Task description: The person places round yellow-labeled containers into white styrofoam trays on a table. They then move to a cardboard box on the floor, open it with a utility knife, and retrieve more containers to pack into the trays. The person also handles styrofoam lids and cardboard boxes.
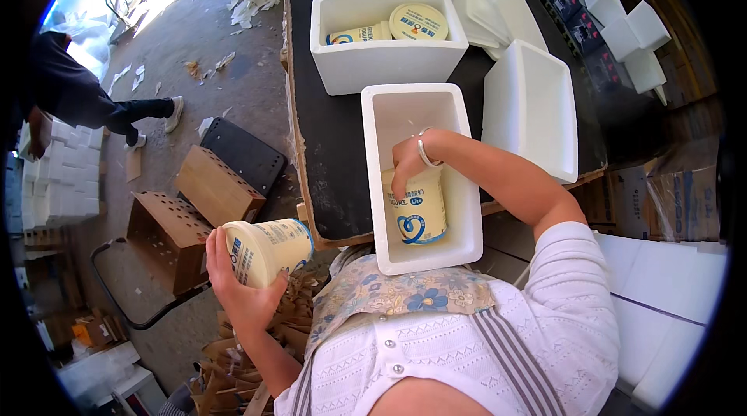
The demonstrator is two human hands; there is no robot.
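My left hand (248,293) grips a cream-coloured yogurt tub (265,249) by its lid end, held on its side in the air left of the table corner. Right in front of me a white foam box (423,258) rests at the table's near edge, its top uncovered. Inside it, a second yogurt tub (423,211) lies on its side with a blue heart-like print towards me. My right hand (411,159) reaches down into the box with its fingers against that tub's far end. Part of the tub's far end is hidden behind the hand.
Further up the black table (332,165) stand more foam boxes (388,66) holding tubs. An uncovered foam box (531,106) sits to the right, near stacked foam lids (513,13). On the floor at left are cardboard boxes (216,182) and a cart (251,147). A person (81,83) walks there.
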